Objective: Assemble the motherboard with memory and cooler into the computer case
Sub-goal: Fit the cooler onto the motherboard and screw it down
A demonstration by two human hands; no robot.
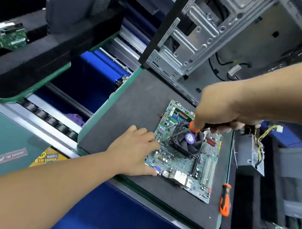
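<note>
The person's bare left forearm enters from the lower left corner of the frame, and the left hand (135,153) lies with straight, spread fingers at the left edge of the green motherboard (183,155), thumb against its near edge, holding nothing. The motherboard lies flat on a dark grey foam mat (128,111) at the centre of the frame, on a green-edged table (88,129). A black square cooler fan with a purple round label (187,140) sits on the board's middle.

From the right side of the frame comes the right hand (225,111), its fingers curled around the black-and-orange handle of a screwdriver (197,128). The shaft slants down and to the left across the fan toward its left corner; the tip itself is too blurred to place.

A second screwdriver with an orange and black handle (225,200) lies on the mat just right of the board, apart from it. In the upper right of the frame the open grey metal computer case (201,44) rests behind the board, with black cables inside. A grey boxy power supply with yellow and black wires (254,154) sits at the right, in a black foam tray (244,209).
</note>
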